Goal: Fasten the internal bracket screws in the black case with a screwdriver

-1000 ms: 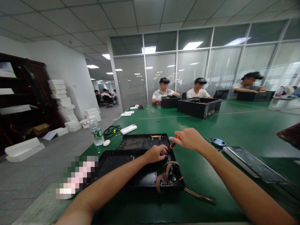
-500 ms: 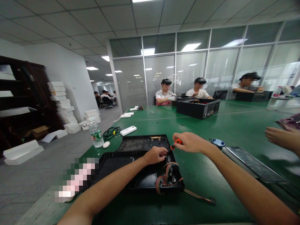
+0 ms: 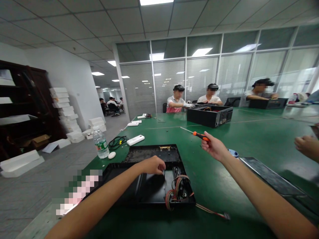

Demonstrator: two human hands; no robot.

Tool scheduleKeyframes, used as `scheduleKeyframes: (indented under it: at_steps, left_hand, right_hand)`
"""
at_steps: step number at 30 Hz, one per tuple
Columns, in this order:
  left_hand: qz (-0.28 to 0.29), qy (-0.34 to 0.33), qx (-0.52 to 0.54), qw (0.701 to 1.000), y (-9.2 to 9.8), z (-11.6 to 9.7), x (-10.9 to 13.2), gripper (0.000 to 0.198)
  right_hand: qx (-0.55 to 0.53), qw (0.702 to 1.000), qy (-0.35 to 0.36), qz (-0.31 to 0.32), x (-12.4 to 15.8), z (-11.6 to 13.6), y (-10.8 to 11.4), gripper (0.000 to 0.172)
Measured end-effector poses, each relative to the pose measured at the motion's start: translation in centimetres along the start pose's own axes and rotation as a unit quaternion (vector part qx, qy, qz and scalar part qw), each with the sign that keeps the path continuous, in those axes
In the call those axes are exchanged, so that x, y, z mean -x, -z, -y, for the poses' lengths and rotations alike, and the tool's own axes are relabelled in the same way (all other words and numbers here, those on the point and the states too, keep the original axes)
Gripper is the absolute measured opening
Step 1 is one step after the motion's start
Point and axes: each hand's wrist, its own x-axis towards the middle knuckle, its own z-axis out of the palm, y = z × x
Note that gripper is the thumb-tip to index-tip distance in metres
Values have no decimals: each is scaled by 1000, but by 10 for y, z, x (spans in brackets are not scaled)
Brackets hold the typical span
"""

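My right hand (image 3: 214, 147) is raised over the table, closed around the orange-and-black handle of a screwdriver (image 3: 198, 135). The metal shaft points up and to the left, apart from anything. My left hand (image 3: 154, 165) hangs over the open black computer case (image 3: 151, 189), its fingers curled and pinched together. What they hold, if anything, is too small to make out. Bundled striped wires (image 3: 178, 186) lie at the right end of the case, and one cable with a connector (image 3: 226, 216) trails onto the table. A flat black panel (image 3: 147, 153) adjoins the case's far side.
On the left stand a water bottle (image 3: 101, 144), a white oval object (image 3: 112, 155), a black cable (image 3: 117, 142) and a white device (image 3: 135, 140). At right lies a dark flat panel (image 3: 271, 176). Another person's hand (image 3: 307, 146) shows there. Co-workers sit behind another black case (image 3: 208, 116).
My right hand has drawn the screwdriver away from the case, up and to the right. My left hand has shifted left and down, off the case's right end.
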Motion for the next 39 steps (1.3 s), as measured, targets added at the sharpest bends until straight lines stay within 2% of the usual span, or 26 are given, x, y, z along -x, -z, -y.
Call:
scheduleKeyframes:
  at_steps: [2,4,7,9,10,13,16,19,22,25,27,30,32,35,39]
  left_hand:
    - [45,14,-31,998,4,4,14,14]
    - [58,11,-52,997,9,9,25,15]
    - [15,-5,-91,996,22,21,32,20]
    - [-31,7,-126,992,31,33,33,23]
    - [-42,20,-137,989,35,40,33,23]
    - [-10,70,-113,991,36,62,32,23]
    - [29,129,-37,991,29,76,30,31]
    - [28,168,24,985,24,84,27,41]
    - [26,185,58,981,24,89,25,44]
    - [47,185,71,979,25,90,22,36]
    - [74,160,48,983,23,88,19,26]
    - [99,99,-61,988,21,80,13,21]
    - [91,60,-145,983,23,72,9,17]
    - [61,33,-211,975,37,58,5,14]
    - [37,22,-230,972,64,30,8,10]
  right_hand:
    - [-120,991,-52,0,5,-9,-10,22]
    - [-149,986,-71,26,15,-13,-27,17]
    - [-56,989,-33,135,40,-15,-54,17]
    - [113,969,23,220,62,-16,-68,18]
    - [221,939,53,257,73,-19,-73,19]
    - [487,808,163,290,109,-33,-85,16]
    - [596,696,247,316,133,-52,-91,13]
    - [636,621,319,328,140,-64,-92,6]
    - [651,577,372,323,141,-68,-88,8]
    - [633,555,415,345,145,-66,-84,17]
    - [622,558,427,345,149,-65,-81,21]
    - [617,571,428,331,153,-65,-79,24]
    - [616,579,421,329,152,-65,-78,24]
    - [623,581,401,338,139,-67,-77,22]
    - [636,567,400,338,100,-75,-72,14]
